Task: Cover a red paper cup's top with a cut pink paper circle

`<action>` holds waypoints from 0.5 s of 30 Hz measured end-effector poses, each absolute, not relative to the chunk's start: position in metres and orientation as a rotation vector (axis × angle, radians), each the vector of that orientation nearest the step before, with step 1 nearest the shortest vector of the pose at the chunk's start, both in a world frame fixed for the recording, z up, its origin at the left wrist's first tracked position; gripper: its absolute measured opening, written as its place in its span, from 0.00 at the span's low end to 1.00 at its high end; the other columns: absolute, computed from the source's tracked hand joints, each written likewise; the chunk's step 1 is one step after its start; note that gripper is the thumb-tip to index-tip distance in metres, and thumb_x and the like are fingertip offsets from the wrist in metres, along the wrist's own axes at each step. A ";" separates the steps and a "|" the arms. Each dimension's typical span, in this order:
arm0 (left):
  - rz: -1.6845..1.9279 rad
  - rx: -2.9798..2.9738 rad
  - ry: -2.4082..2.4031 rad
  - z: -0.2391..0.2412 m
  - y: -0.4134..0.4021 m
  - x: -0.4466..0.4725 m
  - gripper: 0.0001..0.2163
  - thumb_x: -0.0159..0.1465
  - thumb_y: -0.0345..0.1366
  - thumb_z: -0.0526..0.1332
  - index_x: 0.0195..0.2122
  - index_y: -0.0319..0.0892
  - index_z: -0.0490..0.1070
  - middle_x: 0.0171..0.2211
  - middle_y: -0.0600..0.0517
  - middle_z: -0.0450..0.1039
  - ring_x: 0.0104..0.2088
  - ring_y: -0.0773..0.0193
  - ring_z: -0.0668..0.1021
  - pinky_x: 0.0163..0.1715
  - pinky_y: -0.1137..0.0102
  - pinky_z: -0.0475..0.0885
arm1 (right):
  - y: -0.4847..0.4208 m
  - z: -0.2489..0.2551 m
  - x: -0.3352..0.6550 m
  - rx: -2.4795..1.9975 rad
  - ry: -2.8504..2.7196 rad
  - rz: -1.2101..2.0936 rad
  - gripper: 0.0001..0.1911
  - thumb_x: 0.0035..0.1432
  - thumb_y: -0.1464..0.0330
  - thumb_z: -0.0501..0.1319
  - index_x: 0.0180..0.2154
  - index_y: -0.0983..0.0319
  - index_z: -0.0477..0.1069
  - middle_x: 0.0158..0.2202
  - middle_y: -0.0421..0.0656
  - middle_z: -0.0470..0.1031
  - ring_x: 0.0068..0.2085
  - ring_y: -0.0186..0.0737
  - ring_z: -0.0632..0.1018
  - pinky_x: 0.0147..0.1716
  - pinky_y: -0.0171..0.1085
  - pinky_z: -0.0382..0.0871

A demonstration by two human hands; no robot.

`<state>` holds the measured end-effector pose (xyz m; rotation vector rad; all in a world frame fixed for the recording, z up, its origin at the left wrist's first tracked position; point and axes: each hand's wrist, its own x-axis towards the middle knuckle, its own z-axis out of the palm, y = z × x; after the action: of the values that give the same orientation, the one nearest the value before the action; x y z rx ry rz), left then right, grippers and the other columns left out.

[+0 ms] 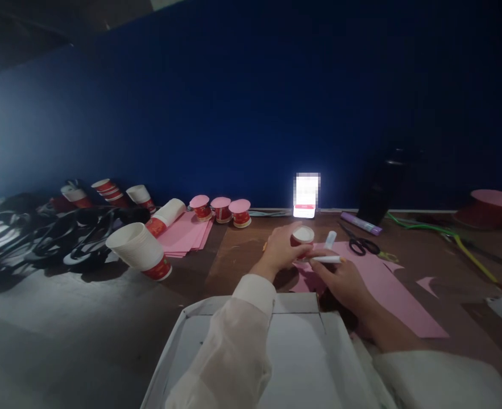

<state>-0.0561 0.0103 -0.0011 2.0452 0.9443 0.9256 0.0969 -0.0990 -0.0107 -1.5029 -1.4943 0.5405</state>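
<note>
My left hand (278,248) is wrapped round a small red paper cup (302,236) that stands upside down on a pink paper sheet (387,289). My right hand (342,281) pinches a white pen (326,259), its tip lying against the cup's base on the pink sheet. A white cap or glue stick (330,238) lies just right of the cup. Both sleeves are white.
A white tray (216,329) sits right in front of me. Black scissors (362,245), a purple marker (360,223) and a lit phone (306,196) lie behind the cup. Three pink-topped cups (222,209), stacked paper cups (142,250), pink sheets (185,233) and black cables (41,233) lie to the left.
</note>
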 end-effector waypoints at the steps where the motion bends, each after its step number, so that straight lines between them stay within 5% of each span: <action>1: 0.921 2.051 0.947 -0.001 0.010 -0.056 0.31 0.54 0.41 0.73 0.61 0.46 0.72 0.58 0.44 0.76 0.60 0.46 0.74 0.64 0.51 0.65 | -0.098 -0.012 0.095 -1.521 -1.513 0.538 0.14 0.59 0.59 0.61 0.42 0.56 0.82 0.44 0.42 0.84 0.46 0.46 0.82 0.49 0.39 0.72; 15: 0.892 2.113 1.009 0.004 0.005 -0.057 0.31 0.56 0.43 0.71 0.62 0.47 0.71 0.58 0.45 0.76 0.59 0.47 0.75 0.63 0.53 0.67 | -0.091 -0.025 0.090 -1.690 -1.599 0.582 0.18 0.60 0.54 0.59 0.42 0.54 0.83 0.37 0.41 0.85 0.37 0.45 0.83 0.38 0.40 0.74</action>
<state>-0.0572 0.0050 0.0043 2.1128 1.0087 0.8916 0.0897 -0.0911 -0.0248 -1.6901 -1.5991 0.5823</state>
